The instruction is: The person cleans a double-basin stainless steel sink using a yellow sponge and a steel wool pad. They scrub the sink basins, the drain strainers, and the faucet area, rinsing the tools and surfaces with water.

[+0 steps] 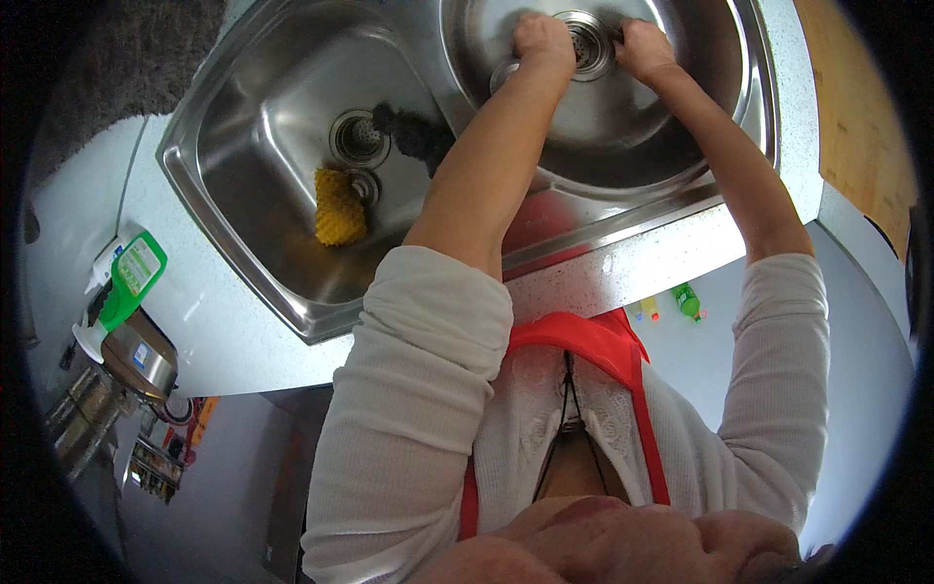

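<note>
Both of my hands are down in the round steel sink bowl (657,139), one on each side of its drain strainer (584,45). My left hand (543,38) is curled into a fist left of the drain, and its palm side is hidden. On the right, my right hand (646,51) has bent fingers. A small dark patch shows at its fingertips, too unclear to name. Whether either hand grips anything cannot be seen. In the rectangular steel basin (248,241) lie a yellow sponge (339,208) and a black, ragged scrubber or cloth (414,133), partly behind my left forearm.
A green and white spray bottle (135,274) and a steel appliance (146,358) are at the left by the white speckled countertop (241,343). A wooden board (854,109) lies at the right. Small bottles (686,301) are lower down, beyond the counter's front edge.
</note>
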The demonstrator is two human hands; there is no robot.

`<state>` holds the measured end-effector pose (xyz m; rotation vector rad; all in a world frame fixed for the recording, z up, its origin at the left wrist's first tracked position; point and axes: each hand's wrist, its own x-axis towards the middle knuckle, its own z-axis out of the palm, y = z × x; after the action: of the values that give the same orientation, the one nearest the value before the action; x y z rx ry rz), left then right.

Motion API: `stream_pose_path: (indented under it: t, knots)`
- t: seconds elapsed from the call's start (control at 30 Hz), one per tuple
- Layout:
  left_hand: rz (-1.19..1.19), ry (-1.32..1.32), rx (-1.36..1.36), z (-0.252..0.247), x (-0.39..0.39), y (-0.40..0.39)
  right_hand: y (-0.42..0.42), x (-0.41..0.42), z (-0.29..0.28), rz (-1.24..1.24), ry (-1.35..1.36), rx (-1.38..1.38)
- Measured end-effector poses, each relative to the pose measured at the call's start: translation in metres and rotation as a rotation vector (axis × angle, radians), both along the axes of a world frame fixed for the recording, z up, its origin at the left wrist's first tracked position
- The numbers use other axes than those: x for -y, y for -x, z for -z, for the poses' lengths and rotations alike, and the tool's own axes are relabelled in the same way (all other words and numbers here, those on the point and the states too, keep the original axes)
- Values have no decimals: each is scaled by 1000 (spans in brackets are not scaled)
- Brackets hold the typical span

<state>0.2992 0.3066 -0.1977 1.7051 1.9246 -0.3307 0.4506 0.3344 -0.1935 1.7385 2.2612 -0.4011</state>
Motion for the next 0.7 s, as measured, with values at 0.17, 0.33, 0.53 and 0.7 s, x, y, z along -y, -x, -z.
stream_pose_path:
  t: [0.17, 0.33, 0.53, 0.7]
  knots:
    - [-13, -42, 34, 1, -1, -4, 7, -22, 6, 4, -54, -17]
    - [16, -60, -7, 26, 1, 2, -9, 8, 4, -43, -30, -4]
    - [33, -100, -2, 38, -1, -2, 11, -36, 11, 65, 7, 2]
    - [6, -66, -8, 32, -1, 0, -13, 11, 9, -24, 14, -6]
